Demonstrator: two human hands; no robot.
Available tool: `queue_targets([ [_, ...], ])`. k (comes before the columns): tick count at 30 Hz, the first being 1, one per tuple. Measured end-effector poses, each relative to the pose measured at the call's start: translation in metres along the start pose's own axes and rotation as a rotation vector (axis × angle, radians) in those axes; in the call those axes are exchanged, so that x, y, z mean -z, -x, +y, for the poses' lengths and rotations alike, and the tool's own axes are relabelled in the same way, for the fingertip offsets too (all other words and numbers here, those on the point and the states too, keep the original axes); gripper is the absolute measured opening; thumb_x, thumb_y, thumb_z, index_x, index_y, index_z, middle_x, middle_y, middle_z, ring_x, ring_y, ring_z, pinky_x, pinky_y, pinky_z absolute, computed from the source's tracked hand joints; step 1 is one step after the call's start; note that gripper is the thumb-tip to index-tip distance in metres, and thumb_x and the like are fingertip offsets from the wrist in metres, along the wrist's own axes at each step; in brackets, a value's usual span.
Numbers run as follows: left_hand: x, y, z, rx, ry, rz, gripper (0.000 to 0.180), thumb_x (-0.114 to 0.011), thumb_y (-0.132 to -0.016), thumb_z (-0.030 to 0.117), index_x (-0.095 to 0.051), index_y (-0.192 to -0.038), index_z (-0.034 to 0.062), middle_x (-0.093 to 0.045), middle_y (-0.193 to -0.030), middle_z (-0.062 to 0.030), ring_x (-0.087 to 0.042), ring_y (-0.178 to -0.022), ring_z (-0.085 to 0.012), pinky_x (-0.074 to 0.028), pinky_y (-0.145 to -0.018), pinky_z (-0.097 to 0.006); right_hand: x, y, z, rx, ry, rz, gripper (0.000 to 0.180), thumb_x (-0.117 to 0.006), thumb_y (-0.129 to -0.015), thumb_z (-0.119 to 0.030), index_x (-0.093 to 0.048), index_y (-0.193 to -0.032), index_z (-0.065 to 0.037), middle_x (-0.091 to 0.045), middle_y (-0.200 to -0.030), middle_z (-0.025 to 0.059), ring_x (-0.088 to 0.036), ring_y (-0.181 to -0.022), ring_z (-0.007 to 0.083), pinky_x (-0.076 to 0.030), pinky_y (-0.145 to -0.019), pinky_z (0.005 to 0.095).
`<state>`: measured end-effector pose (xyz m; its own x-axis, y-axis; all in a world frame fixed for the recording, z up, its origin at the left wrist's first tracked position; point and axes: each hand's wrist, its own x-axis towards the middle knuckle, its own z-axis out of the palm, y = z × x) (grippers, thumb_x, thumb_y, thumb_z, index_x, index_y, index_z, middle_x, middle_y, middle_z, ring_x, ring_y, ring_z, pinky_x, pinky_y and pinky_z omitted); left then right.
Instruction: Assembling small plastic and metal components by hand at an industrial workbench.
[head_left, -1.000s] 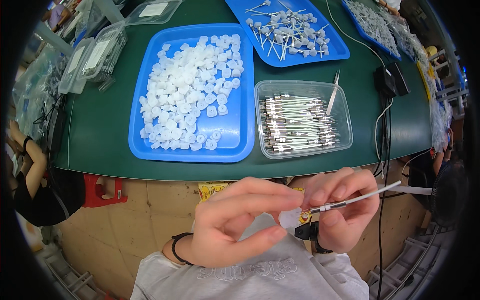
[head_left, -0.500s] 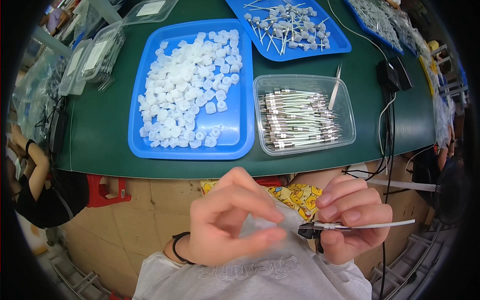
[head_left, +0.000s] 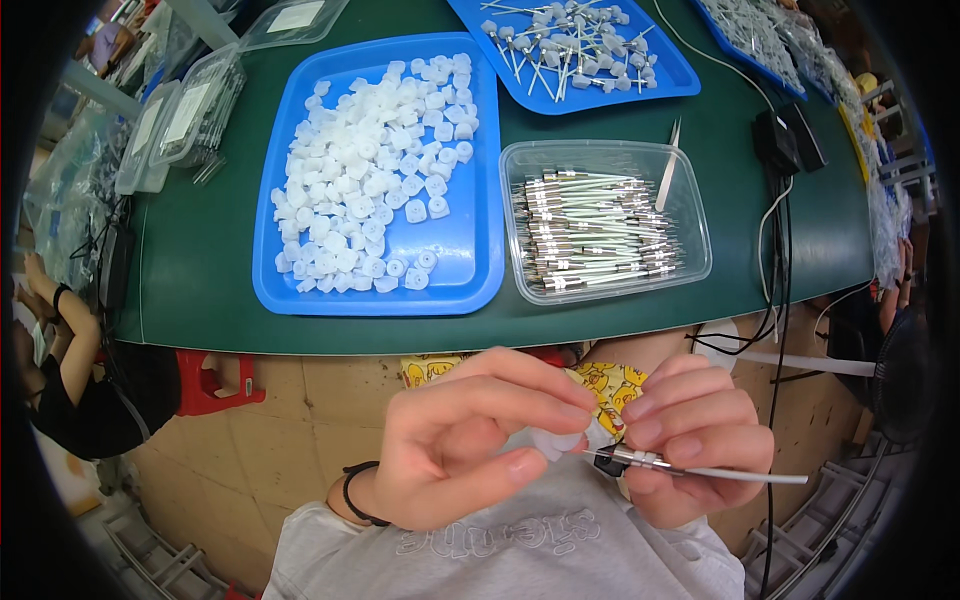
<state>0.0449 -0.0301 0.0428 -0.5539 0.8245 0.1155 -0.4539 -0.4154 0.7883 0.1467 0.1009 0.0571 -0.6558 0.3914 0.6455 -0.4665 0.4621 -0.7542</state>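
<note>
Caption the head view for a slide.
Left hand holds a translucent white cap near the tip of a metal-sleeved rod in the right hand, with similar caps in a blue tray.

The fisheye head view looks down from close above, facing the table [head_left: 200, 260].

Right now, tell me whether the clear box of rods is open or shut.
Open: no lid covers the clear box, and the rods inside lie exposed.

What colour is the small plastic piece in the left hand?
Cloudy white; the small plastic piece in the left hand shows best in the head view.
</note>
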Motion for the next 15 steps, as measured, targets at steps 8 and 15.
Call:
queue_targets([
  [8,-0.006,0.002,0.001,0.045,0.123,0.019,0.023,-0.053,-0.074,-0.001,-0.048,-0.095,-0.007,-0.051,-0.096,-0.0262,-0.058,-0.081,-0.0254,-0.049,-0.072,-0.032,0.003,-0.007,-0.008,0.055,0.134,-0.153,0.036,-0.074,-0.059,-0.004,-0.05,-0.085,-0.007,-0.059,-0.082,0.0083,-0.059,-0.074,0.0211,-0.043,-0.064,0.0318],
  [15,-0.001,0.002,-0.001,0.018,0.109,-0.064,0.022,-0.054,-0.074,0.0,-0.049,-0.094,-0.0088,-0.051,-0.094,-0.0269,-0.058,-0.082,-0.0242,-0.049,-0.073,-0.028,0.015,-0.009,-0.015,0.029,0.172,-0.343,0.042,-0.073,-0.059,-0.002,-0.046,-0.09,-0.009,-0.058,-0.088,0.0083,-0.059,-0.078,0.022,-0.044,-0.067,0.034],
])
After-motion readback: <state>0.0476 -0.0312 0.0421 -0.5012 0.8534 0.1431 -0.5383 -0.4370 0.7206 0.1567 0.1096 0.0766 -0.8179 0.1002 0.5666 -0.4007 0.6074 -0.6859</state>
